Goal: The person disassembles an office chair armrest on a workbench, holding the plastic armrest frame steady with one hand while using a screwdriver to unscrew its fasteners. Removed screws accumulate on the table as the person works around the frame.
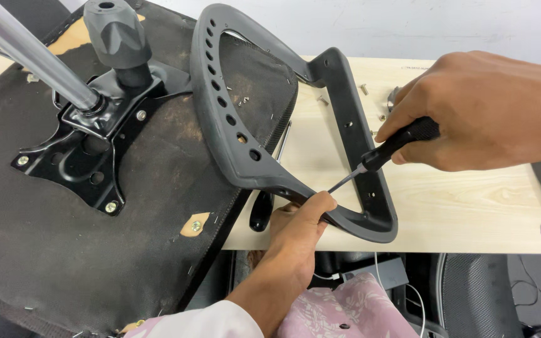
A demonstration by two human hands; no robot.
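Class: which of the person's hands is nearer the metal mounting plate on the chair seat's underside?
Left. The left hand steadies the armrest right of the plate; the right hand, holding the screwdriver, is farther right.

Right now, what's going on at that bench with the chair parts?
A person works on an upturned chair seat lying on a pale wooden table. The left hand steadies the lower corner of a black plastic armrest frame that rests across the seat's edge. The right hand grips a black-handled screwdriver, its tip at that same corner. Loose screws lie on the table behind.
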